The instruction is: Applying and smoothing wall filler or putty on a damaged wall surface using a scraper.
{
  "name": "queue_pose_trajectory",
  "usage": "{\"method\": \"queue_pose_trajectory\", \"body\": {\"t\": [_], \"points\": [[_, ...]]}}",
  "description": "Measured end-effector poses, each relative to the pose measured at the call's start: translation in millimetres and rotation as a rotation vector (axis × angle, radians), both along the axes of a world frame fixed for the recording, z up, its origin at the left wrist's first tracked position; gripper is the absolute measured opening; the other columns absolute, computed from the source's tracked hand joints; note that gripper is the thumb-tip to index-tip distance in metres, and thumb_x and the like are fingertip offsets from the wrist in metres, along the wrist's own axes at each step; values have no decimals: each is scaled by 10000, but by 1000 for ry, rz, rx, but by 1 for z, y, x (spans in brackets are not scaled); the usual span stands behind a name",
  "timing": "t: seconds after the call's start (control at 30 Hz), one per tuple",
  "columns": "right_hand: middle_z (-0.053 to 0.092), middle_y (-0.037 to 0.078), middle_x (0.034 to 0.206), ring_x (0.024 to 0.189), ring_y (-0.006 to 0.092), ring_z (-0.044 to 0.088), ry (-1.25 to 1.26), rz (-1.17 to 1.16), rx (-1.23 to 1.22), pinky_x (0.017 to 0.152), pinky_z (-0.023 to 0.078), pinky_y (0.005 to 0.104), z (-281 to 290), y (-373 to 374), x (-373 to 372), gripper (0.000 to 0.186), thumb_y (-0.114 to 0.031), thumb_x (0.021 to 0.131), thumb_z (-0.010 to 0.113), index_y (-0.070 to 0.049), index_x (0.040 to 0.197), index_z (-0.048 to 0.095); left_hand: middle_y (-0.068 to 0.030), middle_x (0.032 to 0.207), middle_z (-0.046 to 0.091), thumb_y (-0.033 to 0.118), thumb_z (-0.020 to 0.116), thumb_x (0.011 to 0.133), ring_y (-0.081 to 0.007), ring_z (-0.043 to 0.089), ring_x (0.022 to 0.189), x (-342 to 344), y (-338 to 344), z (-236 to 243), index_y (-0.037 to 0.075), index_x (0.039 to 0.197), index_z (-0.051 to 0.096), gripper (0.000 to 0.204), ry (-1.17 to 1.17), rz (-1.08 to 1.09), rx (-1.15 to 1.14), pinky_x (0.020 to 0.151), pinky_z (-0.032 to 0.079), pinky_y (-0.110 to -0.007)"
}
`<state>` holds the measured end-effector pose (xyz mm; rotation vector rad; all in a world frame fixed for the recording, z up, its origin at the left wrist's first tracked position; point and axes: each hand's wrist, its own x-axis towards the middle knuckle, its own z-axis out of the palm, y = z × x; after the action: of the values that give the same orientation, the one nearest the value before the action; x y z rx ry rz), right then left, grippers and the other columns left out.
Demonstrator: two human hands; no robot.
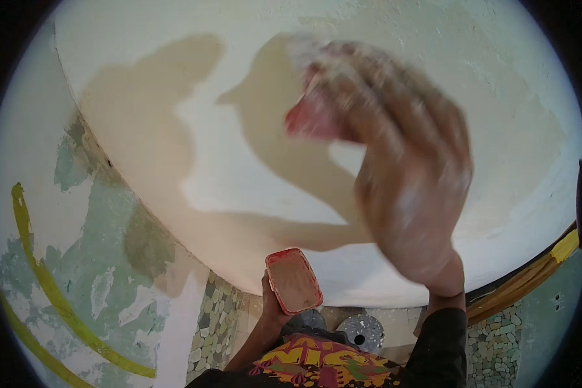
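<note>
My right hand (410, 168) is raised against the large white plastered surface (265, 194), blurred by motion, its fingers closed on a flat red tool (307, 118) smeared with whitish paste. Its exact kind is hard to make out, and shadows fall across the surface around it. Lower down, my left hand (271, 297) grips a small rectangular red-rimmed container (294, 281) holding pale pinkish paste or liquid.
To the left is a patchy green and white wall (97, 252) with curved yellow stripes. Pebble-patterned tiling (210, 310) shows below, beside a grey speckled round object (375, 330). A brown and yellow curved band (524, 281) runs at the lower right.
</note>
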<state>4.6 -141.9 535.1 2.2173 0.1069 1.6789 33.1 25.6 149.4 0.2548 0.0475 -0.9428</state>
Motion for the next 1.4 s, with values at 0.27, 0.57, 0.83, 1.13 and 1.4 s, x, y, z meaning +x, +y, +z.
{"method": "queue_pose_trajectory", "body": {"t": [0.27, 0.57, 0.83, 1.13, 1.4], "points": [[641, 118, 1215, 1104, 310, 647, 327, -61, 19, 893, 541, 454, -58, -11, -20, 334, -141, 782, 732, -83, 1110, 760, -86, 1423, 602, 710, 389, 967, -330, 592, 1275, 2, -4, -1, 184, 1500, 495, 756, 28, -16, 29, 1055, 474, -617], [759, 35, 1180, 1086, 220, 714, 24, -62, 79, 965, 561, 405, 30, -52, -28, 445, 85, 855, 641, -193, 1170, 788, -111, 1321, 661, 672, 537, 942, -339, 661, 1167, 5, -11, 4, 150, 1447, 536, 726, 121, -116, -44, 956, 548, -611], [773, 33, 1124, 1095, 214, 696, 292, -61, 80, 926, 549, 380, -16, -31, -37, 350, -19, 843, 748, -171, 1156, 788, -104, 1349, 647, 682, 520, 940, -337, 659, 1176, 1, -5, -6, 150, 1460, 524, 744, 114, -157, -12, 965, 543, -618], [723, 73, 1273, 1151, 292, 667, 352, -162, 98, 947, 526, 408, -56, -29, -32, 473, 10, 787, 745, -128, 1239, 748, -106, 1376, 625, 724, 409, 957, -331, 626, 1229, -4, -10, -11, 159, 1490, 490, 781, 124, -214, -69, 1001, 515, -639], [684, 113, 1319, 1229, 346, 604, 409, -36, 176, 1012, 450, 438, -25, 2, -19, 522, 40, 720, 712, -82, 1227, 732, -108, 1305, 665, 703, 451, 956, -339, 674, 1127, -5, -8, -14, 147, 1426, 548, 735, 155, -211, 67, 941, 553, -611]]}}
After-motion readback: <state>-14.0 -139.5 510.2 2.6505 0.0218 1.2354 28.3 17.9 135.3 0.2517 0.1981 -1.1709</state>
